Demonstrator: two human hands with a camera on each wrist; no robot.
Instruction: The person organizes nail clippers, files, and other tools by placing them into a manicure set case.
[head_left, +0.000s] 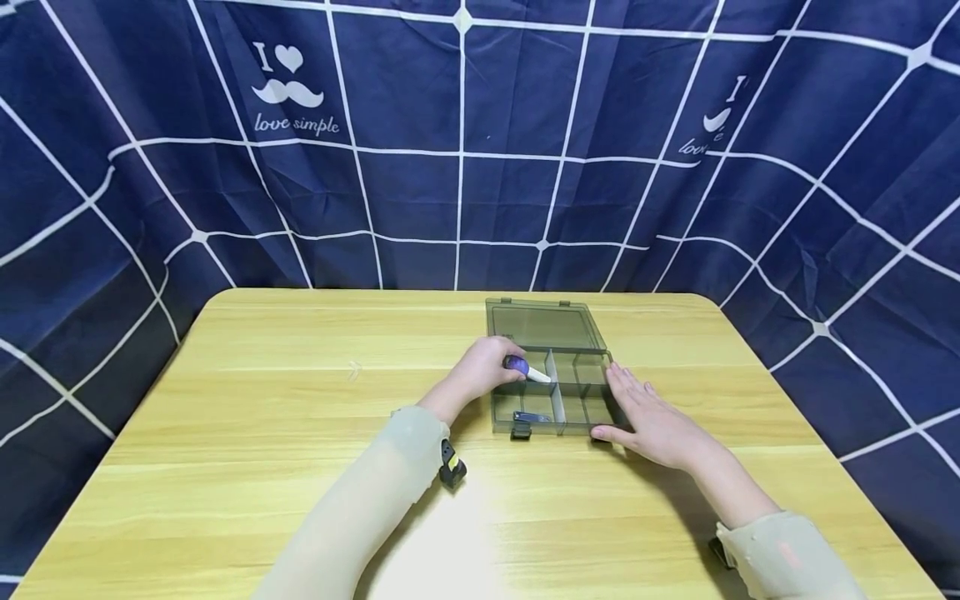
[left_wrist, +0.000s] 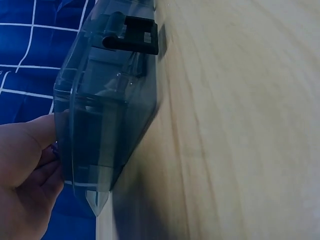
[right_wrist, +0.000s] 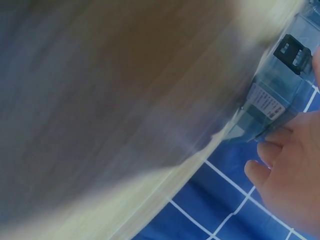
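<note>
A see-through grey compartment box (head_left: 577,430) lies on the table with its lid (head_left: 543,323) folded back. Over its back left compartment my left hand (head_left: 483,365) pinches a slim stick-shaped thing (head_left: 537,375), purple at the held end and white at the other. The white tip points right, by the middle divider. A nail clipper (head_left: 532,417) lies in the front left compartment. My right hand (head_left: 660,427) rests against the box's right side, fingers extended along the wall and thumb by the front corner. In the left wrist view the box (left_wrist: 100,135) mostly hides what the fingers hold.
Two dark latches stick out at the box's front, the left one (head_left: 521,431) in plain sight. A wooden table (head_left: 300,467) carries the box, and a dark blue curtain (head_left: 405,192) with white lines hangs behind its back edge. A white label (right_wrist: 266,101) is on the box's side.
</note>
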